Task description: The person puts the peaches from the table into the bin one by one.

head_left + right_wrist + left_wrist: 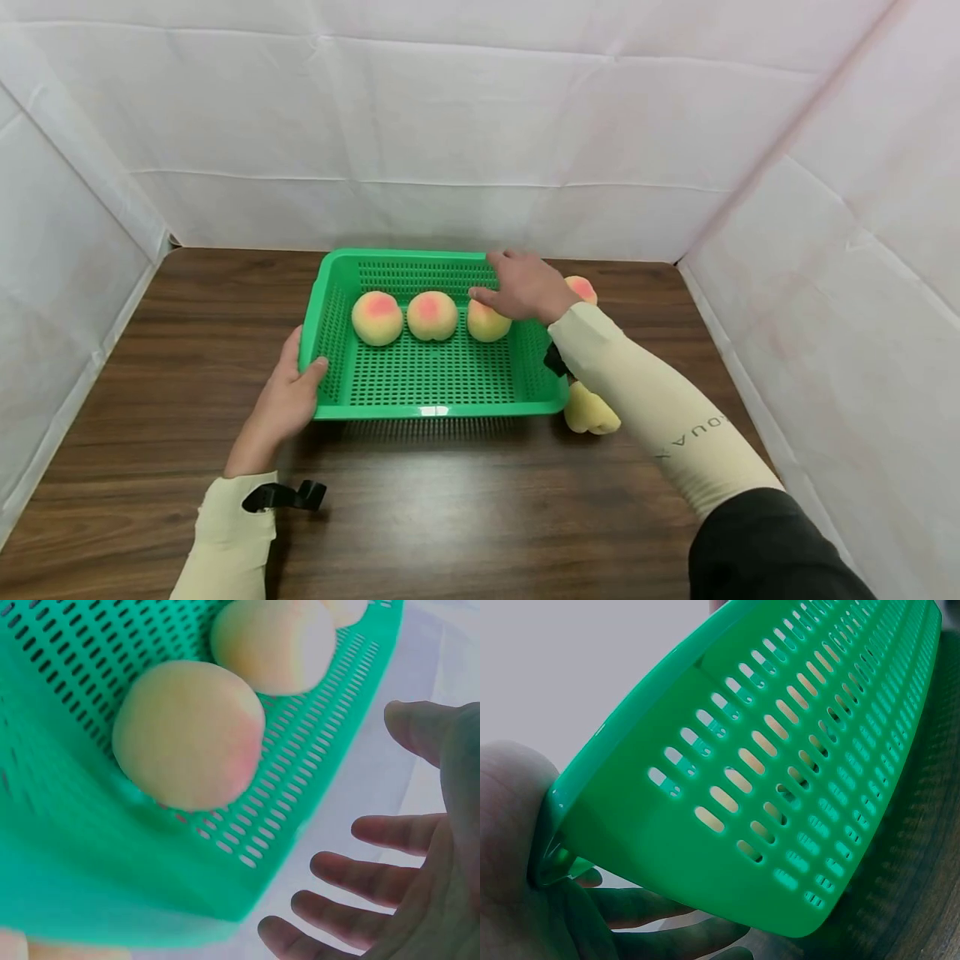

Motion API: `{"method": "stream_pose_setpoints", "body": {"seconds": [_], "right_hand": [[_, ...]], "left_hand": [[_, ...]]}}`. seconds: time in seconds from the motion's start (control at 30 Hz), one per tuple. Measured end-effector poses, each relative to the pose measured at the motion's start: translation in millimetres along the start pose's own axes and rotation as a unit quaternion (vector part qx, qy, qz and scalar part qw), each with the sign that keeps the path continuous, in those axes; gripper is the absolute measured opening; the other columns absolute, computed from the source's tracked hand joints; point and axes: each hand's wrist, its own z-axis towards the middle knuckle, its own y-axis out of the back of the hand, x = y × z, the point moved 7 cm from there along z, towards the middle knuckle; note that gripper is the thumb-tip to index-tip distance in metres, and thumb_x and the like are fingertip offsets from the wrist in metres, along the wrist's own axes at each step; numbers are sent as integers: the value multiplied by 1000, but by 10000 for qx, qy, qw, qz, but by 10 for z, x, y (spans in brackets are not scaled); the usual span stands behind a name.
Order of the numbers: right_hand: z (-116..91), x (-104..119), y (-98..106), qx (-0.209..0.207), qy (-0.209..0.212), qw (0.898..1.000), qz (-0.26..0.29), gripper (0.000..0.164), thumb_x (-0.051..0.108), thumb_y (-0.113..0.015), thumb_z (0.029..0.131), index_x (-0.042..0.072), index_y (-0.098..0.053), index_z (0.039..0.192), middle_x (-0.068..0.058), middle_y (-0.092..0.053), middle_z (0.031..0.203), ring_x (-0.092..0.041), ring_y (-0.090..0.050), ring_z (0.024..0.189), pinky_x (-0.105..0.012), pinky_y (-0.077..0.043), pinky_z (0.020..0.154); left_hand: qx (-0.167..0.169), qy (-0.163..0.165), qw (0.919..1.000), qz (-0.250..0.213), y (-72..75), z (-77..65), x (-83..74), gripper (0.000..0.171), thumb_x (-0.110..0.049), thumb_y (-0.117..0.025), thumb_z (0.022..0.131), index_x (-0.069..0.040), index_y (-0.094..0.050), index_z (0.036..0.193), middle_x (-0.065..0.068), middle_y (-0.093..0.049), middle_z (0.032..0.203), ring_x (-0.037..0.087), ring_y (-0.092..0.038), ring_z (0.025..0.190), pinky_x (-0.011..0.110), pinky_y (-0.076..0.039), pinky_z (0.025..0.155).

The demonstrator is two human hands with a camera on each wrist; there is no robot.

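Observation:
A green plastic basket (435,410) with slotted walls and base holds three peaches in a row: a left peach (377,318), a middle peach (432,316) and a right peach (487,323). My left hand (288,392) grips its left end, thumb over the rim, and the left wrist view shows fingers (682,939) beneath the rim outside the wall. Above the basket's back right corner, my right hand (527,287) is spread with nothing in it. In the right wrist view its fingers (367,877) are apart from the nearest peach (191,735). My right forearm hides the basket's right end partly.
Another peach (581,289) lies outside the basket at the back right, partly behind my wrist. A yellow pear (590,410) sits by the front right corner. The dark wooden table (420,517) is bounded by white sheeting (450,125) behind and on both sides.

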Motion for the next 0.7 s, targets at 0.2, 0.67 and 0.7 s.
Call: {"method": "stream_pose_setpoints", "body": {"seconds": [0.2, 0.67, 0.7], "right_hand": [[-154, -117, 191, -303, 145, 9993, 185, 73, 56, -50, 94, 9, -32, 147, -14, -38, 146, -32, -38, 128, -49, -39, 99], [-552, -616, 298, -657, -319, 9965, 414, 70, 56, -45, 96, 5, -32, 143, -18, -39, 140, -37, -39, 123, -54, -40, 95], [-576, -675, 285, -658, -416, 9960, 440, 73, 56, -45, 96, 3, -32, 144, -19, -39, 141, -38, -38, 124, -54, -39, 97]], "left_hand": [[24, -52, 10000, -31, 3, 0, -7, 61, -23, -29, 106, -14, 8, 154, 31, -25, 146, 41, -36, 124, 62, -30, 99], [96, -20, 9999, -81, 14, -42, -87, 61, -24, -28, 107, -13, 9, 153, 30, -23, 147, 41, -35, 125, 62, -30, 99], [113, -18, 9999, -95, 8, -40, -88, 61, -24, -28, 107, -13, 9, 153, 30, -23, 147, 41, -35, 125, 62, -31, 98]]}}
